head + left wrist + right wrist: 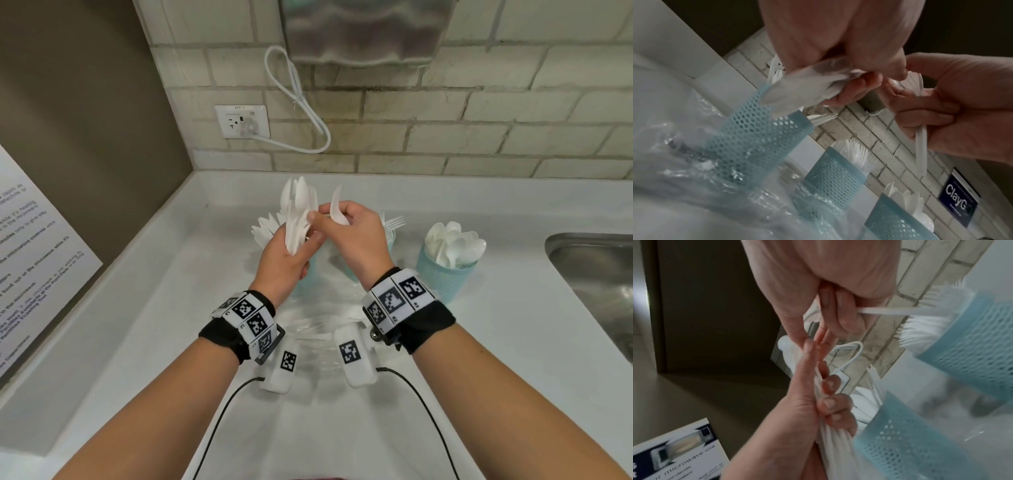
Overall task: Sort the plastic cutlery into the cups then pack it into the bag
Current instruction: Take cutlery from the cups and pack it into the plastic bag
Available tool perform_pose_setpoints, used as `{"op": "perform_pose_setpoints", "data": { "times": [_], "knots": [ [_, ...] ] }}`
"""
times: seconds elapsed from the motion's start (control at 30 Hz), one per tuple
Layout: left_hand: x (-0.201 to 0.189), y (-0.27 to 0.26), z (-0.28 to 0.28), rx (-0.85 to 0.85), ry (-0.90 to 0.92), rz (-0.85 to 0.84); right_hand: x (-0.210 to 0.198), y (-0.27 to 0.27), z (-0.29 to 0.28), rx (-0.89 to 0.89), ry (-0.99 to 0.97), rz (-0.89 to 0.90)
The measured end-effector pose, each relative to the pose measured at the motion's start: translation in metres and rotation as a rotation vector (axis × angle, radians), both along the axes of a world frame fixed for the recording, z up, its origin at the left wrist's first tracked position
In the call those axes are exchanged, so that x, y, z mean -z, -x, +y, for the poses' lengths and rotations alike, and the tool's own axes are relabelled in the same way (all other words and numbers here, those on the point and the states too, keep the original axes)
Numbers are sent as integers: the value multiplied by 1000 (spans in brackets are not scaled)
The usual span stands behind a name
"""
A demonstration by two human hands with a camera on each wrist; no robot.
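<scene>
Left hand [286,255] grips a bunch of cutlery [297,214], bowls up, above the worktop [513,325]; right hand [356,236] pinches one spoon [337,205] just beside it. Bag [318,329] lies near, under the wrists. Cups: knives left, forks [394,222] middle, spoons cup [445,270] far right. Risk, judged: loose bunch could fan and slip; spoon could land in the wrong cup.

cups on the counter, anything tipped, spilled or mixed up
Nothing stands out. The spoon cup stands upright on the counter, and the fork cup is upright too. The left hand grips a bundle of cutlery; the right hand holds one piece. The bag lies crumpled before the cups.
</scene>
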State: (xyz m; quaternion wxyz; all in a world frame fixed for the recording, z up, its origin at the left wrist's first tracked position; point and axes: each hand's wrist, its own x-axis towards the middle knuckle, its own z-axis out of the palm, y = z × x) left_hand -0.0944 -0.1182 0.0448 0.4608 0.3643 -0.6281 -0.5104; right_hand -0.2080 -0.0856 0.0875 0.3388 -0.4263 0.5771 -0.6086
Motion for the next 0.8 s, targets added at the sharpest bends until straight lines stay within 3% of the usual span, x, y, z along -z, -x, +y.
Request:
{"op": "perform_pose_setpoints", "data": {
  "times": [0.37,0.6,0.8],
  "knots": [
    [0,33,5,116,-117,78,-7,36,13,113,-33,-72],
    [1,43,0,10,-132,29,-37,87,15,292,73,-73],
    [5,41,-2,-19,-73,-10,-23,101,-4,449,145,160]
  ]
}}
